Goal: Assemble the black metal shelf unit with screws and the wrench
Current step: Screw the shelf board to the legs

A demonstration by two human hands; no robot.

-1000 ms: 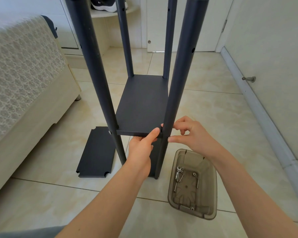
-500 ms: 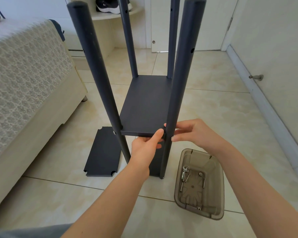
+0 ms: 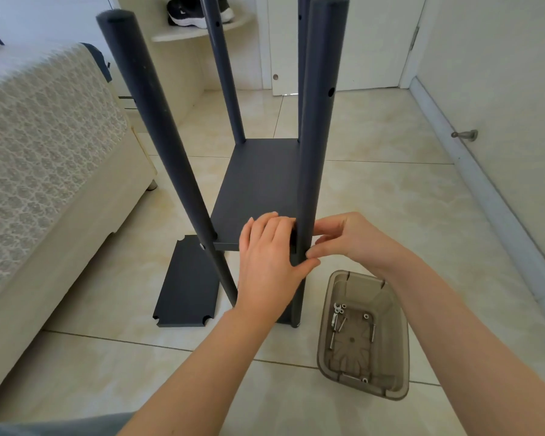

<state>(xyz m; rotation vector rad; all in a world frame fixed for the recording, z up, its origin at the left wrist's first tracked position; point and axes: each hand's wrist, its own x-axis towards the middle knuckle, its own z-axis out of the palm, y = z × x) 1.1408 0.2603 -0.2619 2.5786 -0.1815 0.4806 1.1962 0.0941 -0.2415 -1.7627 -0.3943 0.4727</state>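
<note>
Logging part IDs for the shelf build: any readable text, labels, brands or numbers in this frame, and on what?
No text can be read anywhere in the head view.
Sneaker: a pale mark on its side, too small and blurred to read.
Front post, shelf panel, loose panel on the floor, plastic bin: no print, label or number visible.

The black metal shelf unit (image 3: 315, 121) stands upright on the tiles, with 4 round posts and 1 flat shelf (image 3: 258, 184) set low between them. A spare notched black panel (image 3: 186, 284) lies flat beside it. Small silver screws (image 3: 343, 324) and a silver wrench (image 3: 334, 314) lie in a translucent brown tub (image 3: 398, 341).
</note>
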